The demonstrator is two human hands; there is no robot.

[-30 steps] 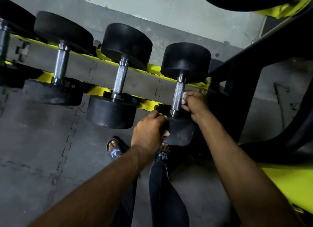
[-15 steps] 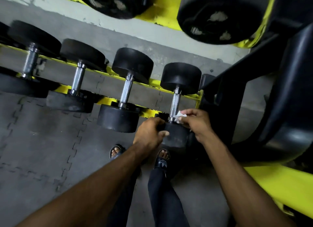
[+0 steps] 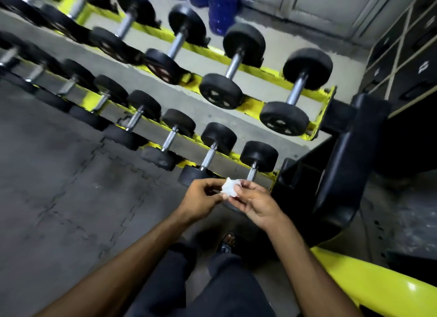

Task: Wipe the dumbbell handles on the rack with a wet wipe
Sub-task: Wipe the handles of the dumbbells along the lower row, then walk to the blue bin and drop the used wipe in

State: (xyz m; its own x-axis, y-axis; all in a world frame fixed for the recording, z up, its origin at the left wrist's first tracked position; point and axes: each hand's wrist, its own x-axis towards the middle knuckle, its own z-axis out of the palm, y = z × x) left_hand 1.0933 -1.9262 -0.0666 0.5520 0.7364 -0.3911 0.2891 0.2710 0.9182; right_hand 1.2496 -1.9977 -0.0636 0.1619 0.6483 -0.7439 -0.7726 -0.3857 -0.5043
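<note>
Pinches a crumpled white wet wipe between the fingertips of the left hand and the right hand, both curled onto it and raised in front of the body. Holds it off the metal, just beside and a little short of the steel handle of the rightmost dumbbell on the lower tier. Hides most of that dumbbell's near head behind the hands. Stands at the right end of the yellow rack, facing two tiers of black round-headed weights laid across the rails: smaller ones along the lower tier, larger dumbbells along the upper one. Blurs toward the left end of both rows, too smeared to count. Shows dark trousers and a sandal below the forearms, on grey interlocking floor mats. Just right of the rack, a black upholstered pad, tilted, above a glossy yellow frame. Beyond the upper tier, against the wall, blue bottles. At the far right edge, dark cubby shelves.
</note>
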